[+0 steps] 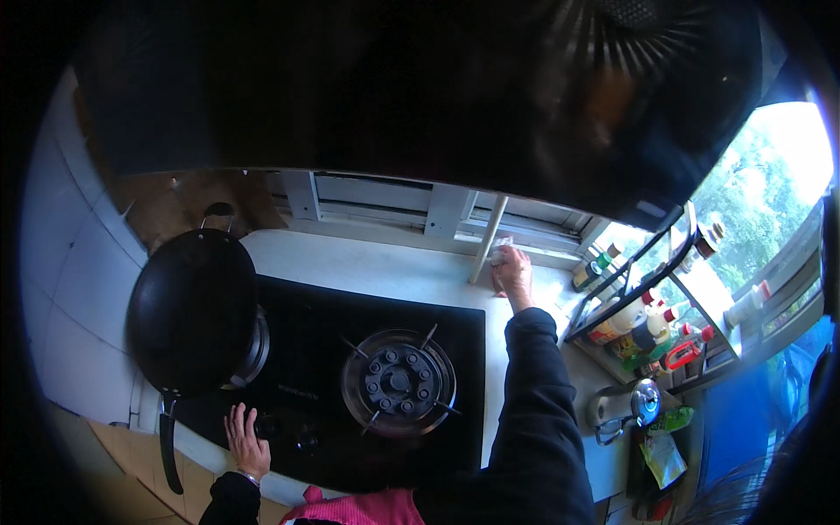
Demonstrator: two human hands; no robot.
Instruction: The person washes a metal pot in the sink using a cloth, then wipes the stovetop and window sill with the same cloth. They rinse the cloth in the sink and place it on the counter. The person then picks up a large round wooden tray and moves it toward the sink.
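My right hand [516,272] reaches to the back of the white counter, closed around a crumpled whitish item [503,244]. Whether it is cloth or plastic film is unclear, and part of it is hidden by the fingers. Just left of that hand, a pale pole [489,239] rises from the counter. My left hand [248,443] lies flat at the front edge of the black gas cooktop [302,341], fingers slightly apart, beside a dark control knob [267,426]. A second knob [306,441] sits further right.
A black wok [193,315] covers the left burner, its handle [169,453] jutting past the front edge. The right burner [398,380] has upright pan supports. Overhead hangs a dark range hood [394,85]. To the right are a bottle rack [623,302] and a metal kettle [620,407].
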